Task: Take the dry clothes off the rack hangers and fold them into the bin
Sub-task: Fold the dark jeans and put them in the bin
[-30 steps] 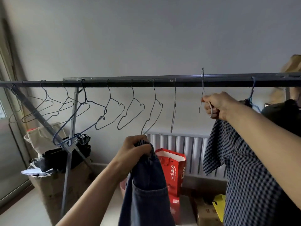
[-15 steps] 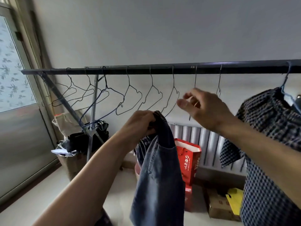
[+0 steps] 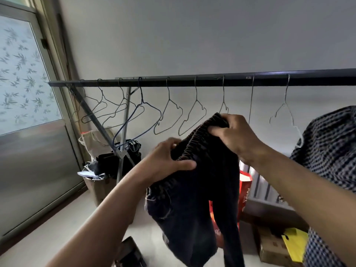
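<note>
Risk: dark denim trousers with elastic waistband (image 3: 194, 199), gripped by left hand (image 3: 165, 160) and right hand (image 3: 234, 134), snagging thin wire hangers (image 3: 169, 116) at 12 o'clock, or slipping floorward.

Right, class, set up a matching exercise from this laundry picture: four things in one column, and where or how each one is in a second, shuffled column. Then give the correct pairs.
Things
1. dark trousers
2. wire hanger
3. checked shirt
4. red bag

States
A. hanging bare on the rail
B. standing on the floor behind the trousers
C. gripped at the waistband by both hands
D. at the right edge of the view

Pairs: 1-C, 2-A, 3-D, 4-B. The left hand and right hand both hold the waistband.
</note>
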Tool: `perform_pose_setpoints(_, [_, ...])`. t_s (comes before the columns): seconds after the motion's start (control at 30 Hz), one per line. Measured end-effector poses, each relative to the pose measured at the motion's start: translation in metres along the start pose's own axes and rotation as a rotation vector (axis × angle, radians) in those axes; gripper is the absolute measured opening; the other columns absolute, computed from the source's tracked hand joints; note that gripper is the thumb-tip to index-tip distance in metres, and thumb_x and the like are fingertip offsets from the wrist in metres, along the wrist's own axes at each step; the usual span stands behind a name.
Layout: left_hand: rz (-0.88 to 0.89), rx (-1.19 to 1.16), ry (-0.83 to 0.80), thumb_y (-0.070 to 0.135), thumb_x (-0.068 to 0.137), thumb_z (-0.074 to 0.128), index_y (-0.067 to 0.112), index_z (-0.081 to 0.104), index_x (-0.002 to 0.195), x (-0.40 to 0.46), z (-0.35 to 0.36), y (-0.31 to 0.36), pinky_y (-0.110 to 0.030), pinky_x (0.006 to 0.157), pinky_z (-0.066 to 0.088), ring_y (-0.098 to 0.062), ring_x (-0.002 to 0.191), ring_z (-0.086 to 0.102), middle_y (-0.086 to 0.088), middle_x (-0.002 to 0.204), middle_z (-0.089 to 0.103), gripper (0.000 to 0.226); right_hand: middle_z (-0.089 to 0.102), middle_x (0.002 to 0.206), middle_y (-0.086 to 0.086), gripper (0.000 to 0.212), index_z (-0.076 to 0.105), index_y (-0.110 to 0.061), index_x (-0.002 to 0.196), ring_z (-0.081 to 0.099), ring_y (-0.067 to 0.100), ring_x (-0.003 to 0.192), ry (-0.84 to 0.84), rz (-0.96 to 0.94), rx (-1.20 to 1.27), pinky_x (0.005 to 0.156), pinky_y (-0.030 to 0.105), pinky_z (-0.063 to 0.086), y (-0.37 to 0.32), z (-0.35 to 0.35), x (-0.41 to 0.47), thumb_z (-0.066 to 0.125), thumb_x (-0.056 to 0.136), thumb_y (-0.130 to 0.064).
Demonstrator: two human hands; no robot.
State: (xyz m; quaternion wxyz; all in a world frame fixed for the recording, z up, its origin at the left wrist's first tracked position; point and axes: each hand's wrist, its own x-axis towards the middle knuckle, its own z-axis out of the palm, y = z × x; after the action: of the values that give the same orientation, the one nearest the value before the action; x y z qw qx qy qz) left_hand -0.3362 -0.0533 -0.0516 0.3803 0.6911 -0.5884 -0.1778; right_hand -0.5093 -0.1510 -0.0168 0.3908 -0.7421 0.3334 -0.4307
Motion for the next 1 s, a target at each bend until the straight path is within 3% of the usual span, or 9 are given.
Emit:
perform_pose_setpoints(0.07, [-0.049, 0.045, -0.016, 0.048, 0.073, 0.078, 0.029, 0.070, 0.090, -0.004, -0.006, -0.010, -0.045, 0.082, 0.059, -0.017, 0.079, 0.072, 0.001, 0.083, 0.073, 0.027, 0.072, 0.082, 0.009, 0.007, 0.070, -0.008, 0.087, 0.071, 0.024, 0.079, -0.035, 0.041, 0.077, 0.082, 0.044, 0.058, 0.001, 0.001, -0.002, 0.063, 0.086, -0.005])
perform_pose_setpoints(0.2, [-0.075, 0.084, -0.038, 0.050, 0.081, 0.072, 0.024, 0.067, 0.068, -0.002, -0.015, -0.017, -0.030, 0.062, 0.051, -0.009, 0.054, 0.062, 0.007, 0.059, 0.065, 0.029, 0.073, 0.088, 0.018, 0.010, 0.070, -0.004, 0.089, 0.071, 0.030, 0.081, -0.068, 0.079, 0.135, 0.083, 0.044, 0.057, 0.007, 0.002, -0.003, 0.062, 0.084, -0.003])
perform_pose_setpoints(0.33, [-0.153, 0.127, 0.036, 0.048, 0.082, 0.069, 0.023, 0.063, 0.076, 0.009, -0.019, -0.022, -0.031, 0.069, 0.050, -0.018, 0.072, 0.065, 0.002, 0.076, 0.068, 0.026, 0.075, 0.087, 0.004, 0.011, 0.072, -0.017, 0.090, 0.072, 0.024, 0.087, -0.140, 0.058, 0.017, 0.088, 0.041, 0.056, 0.018, 0.009, -0.003, 0.064, 0.087, -0.011])
perform_pose_setpoints(0.53, [-0.393, -0.182, 0.087, 0.018, 0.088, 0.068, 0.003, 0.062, 0.096, 0.020, -0.025, -0.027, -0.043, 0.079, 0.059, -0.034, 0.082, 0.069, -0.020, 0.091, 0.070, 0.018, 0.074, 0.094, -0.010, 0.026, 0.072, -0.027, 0.105, 0.068, 0.005, 0.093, -0.154, -0.105, -0.070, 0.091, 0.029, 0.053, 0.034, 0.041, -0.021, 0.064, 0.089, -0.007])
perform_pose_setpoints(0.67, [-0.432, -0.279, 0.162, 0.004, 0.089, 0.058, -0.001, 0.062, 0.083, 0.018, -0.031, -0.026, -0.038, 0.067, 0.059, -0.029, 0.065, 0.063, -0.020, 0.077, 0.065, 0.009, 0.073, 0.103, -0.009, 0.030, 0.068, -0.024, 0.115, 0.067, 0.003, 0.097, -0.157, -0.160, -0.039, 0.094, 0.031, 0.052, 0.037, 0.068, -0.036, 0.064, 0.089, -0.009])
perform_pose_setpoints(0.77, [-0.451, -0.398, 0.212, 0.002, 0.088, 0.055, -0.003, 0.064, 0.082, 0.015, -0.032, -0.026, -0.052, 0.083, 0.056, -0.031, 0.070, 0.064, -0.021, 0.078, 0.065, 0.012, 0.069, 0.111, -0.008, 0.034, 0.063, -0.025, 0.124, 0.064, 0.005, 0.101, -0.171, -0.147, 0.014, 0.094, 0.035, 0.053, 0.033, 0.085, -0.047, 0.065, 0.091, -0.021])
perform_pose_setpoints(0.83, [-0.456, -0.476, 0.255, 0.002, 0.086, 0.056, -0.002, 0.064, 0.080, 0.012, -0.034, -0.027, -0.055, 0.086, 0.056, -0.032, 0.073, 0.065, -0.020, 0.076, 0.066, 0.011, 0.059, 0.119, -0.008, 0.051, 0.053, -0.028, 0.133, 0.058, 0.005, 0.106, -0.222, -0.157, -0.027, 0.095, 0.032, 0.051, 0.030, 0.092, -0.052, 0.070, 0.085, -0.039])
perform_pose_setpoints(0.93, [-0.475, -0.595, 0.321, -0.001, 0.090, 0.055, -0.001, 0.061, 0.080, 0.005, -0.037, -0.022, -0.034, 0.055, 0.060, -0.023, 0.055, 0.063, -0.010, 0.057, 0.064, 0.011, 0.043, 0.122, -0.009, 0.089, 0.034, -0.032, 0.141, 0.047, 0.006, 0.110, -0.263, -0.248, -0.273, 0.093, 0.026, 0.044, 0.030, 0.104, -0.054, 0.078, 0.068, -0.056])
perform_pose_setpoints(1.0, [-0.445, -0.697, 0.339, -0.001, 0.093, 0.054, 0.002, 0.057, 0.077, -0.002, -0.038, -0.018, -0.025, 0.042, 0.053, -0.016, 0.046, 0.061, -0.007, 0.051, 0.063, 0.016, 0.042, 0.124, -0.008, 0.087, 0.031, -0.030, 0.141, 0.044, 0.008, 0.111, -0.183, -0.299, -0.349, 0.092, 0.027, 0.043, 0.032, 0.116, -0.051, 0.077, 0.071, -0.054])
